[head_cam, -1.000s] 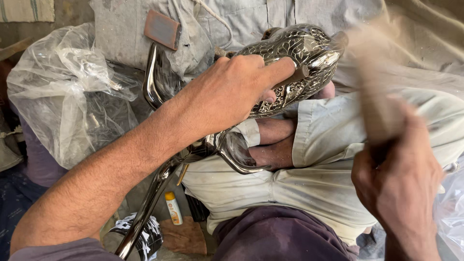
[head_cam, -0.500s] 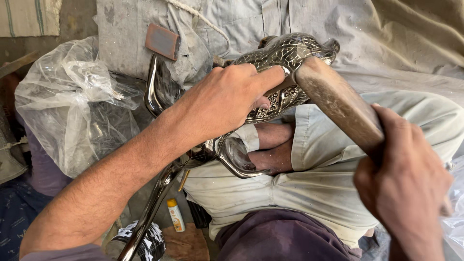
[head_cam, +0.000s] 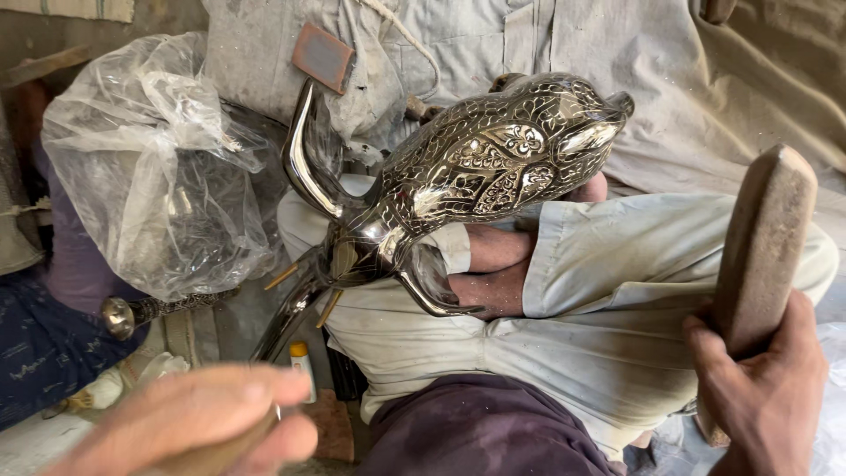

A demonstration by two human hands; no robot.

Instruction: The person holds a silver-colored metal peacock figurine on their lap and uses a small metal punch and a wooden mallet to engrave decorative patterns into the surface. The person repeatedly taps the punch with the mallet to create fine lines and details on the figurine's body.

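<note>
Here the right hand (head_cam: 758, 397) is clenched around the lower end of a brown wooden block (head_cam: 760, 247), which stands up and tilts slightly right, clear of everything else. The left hand (head_cam: 198, 427) sits low at the bottom edge, blurred, fingers curled around something thin and brownish; cannot tell what it is. It touches nothing else.

Between the hands, higher up, an engraved shiny metal animal head (head_cam: 493, 163) rests on the lap, on pale trousers (head_cam: 608, 300), snout pointing up and right. Its smooth curved horns (head_cam: 304, 159) stick out left and down. A bare foot (head_cam: 485, 269) shows just under the head, touching it or nearly so. Neither hand is on the head.

A crumpled clear plastic bag (head_cam: 150, 167) lies to the left, just beside the horn. A small rust-coloured square patch (head_cam: 323, 57) sits on grey cloth above. A small tube with a yellow cap (head_cam: 302, 366) stands near the left hand.
</note>
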